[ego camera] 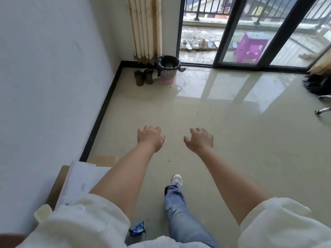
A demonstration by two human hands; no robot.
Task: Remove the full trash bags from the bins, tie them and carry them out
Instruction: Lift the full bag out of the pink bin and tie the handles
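Note:
A pink mesh bin stands in the far corner by the curtain, lined with a black trash bag folded over its rim, with rubbish inside. My left hand and my right hand are stretched out in front of me over the floor, palms down, fingers spread, holding nothing. Both are well short of the bin. A second black bag lies on the floor at the right edge, partly cut off.
A pair of dark shoes sits left of the bin. The sliding glass door is open onto a balcony with a purple stool. A chair base is at right; papers on a desk at left.

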